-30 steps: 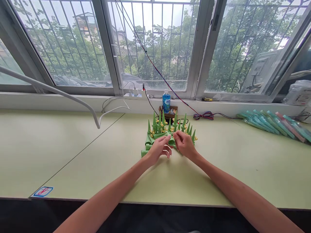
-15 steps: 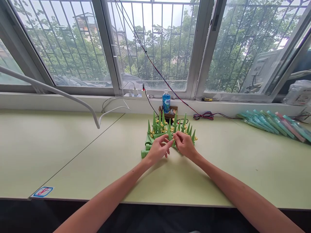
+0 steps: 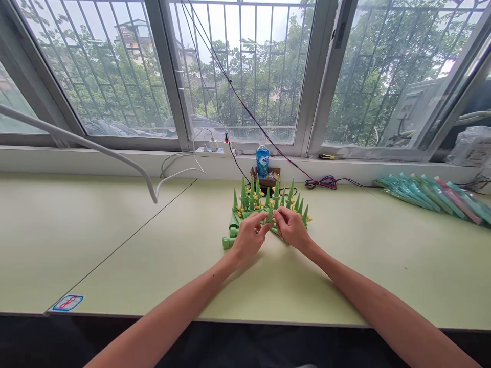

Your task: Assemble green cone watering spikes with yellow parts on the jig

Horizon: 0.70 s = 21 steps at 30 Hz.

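A cluster of green plastic cone spikes [image 3: 261,197] with small yellow parts stands on the pale green table [image 3: 345,266], some upright, some lying at the left [image 3: 231,232]. My left hand [image 3: 249,236] and my right hand [image 3: 292,227] meet just in front of the cluster. Both pinch one green cone [image 3: 270,214] that points up between their fingertips. The fingers of both hands are curled closed round it.
A blue-labelled bottle [image 3: 262,159] and a small brown box [image 3: 268,180] stand behind the cones by the window sill. Red and black wires [image 3: 322,182] run along the sill. Flat teal and pink packets [image 3: 433,197] lie at the right. A white cable [image 3: 115,158] hangs at the left.
The green piece between my hands has turned from lying with its open end toward me to standing upright. My left fingers have closed in on it; my right hand barely moved.
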{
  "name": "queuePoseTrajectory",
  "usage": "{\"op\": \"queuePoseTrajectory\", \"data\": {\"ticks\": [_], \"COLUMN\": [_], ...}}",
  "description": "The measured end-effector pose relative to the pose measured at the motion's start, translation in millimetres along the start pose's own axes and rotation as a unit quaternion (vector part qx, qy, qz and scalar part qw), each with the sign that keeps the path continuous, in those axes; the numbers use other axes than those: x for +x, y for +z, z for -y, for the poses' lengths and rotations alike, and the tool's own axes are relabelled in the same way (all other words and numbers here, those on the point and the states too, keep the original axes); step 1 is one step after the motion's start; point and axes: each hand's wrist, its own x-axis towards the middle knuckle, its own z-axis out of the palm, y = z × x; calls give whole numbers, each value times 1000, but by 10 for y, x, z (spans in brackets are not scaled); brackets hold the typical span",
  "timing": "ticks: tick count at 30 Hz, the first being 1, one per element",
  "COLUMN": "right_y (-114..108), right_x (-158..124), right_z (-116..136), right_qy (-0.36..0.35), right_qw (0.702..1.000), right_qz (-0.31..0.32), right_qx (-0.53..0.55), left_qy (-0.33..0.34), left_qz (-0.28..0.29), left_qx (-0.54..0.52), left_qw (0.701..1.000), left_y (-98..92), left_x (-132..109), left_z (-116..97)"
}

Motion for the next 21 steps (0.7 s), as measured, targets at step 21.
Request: {"op": "queuePoseTrajectory", "data": {"ticks": [21], "right_y": [-10], "right_x": [9], "right_z": [-16], "right_qy": [6], "right_qw": [999], "right_qz": [-35], "right_qx": [11], "left_qy": [-110], "left_qz": [1], "left_qx": [-141], "left_qw": [984], "left_y": [46], "left_x": [41], "left_z": [10]}}
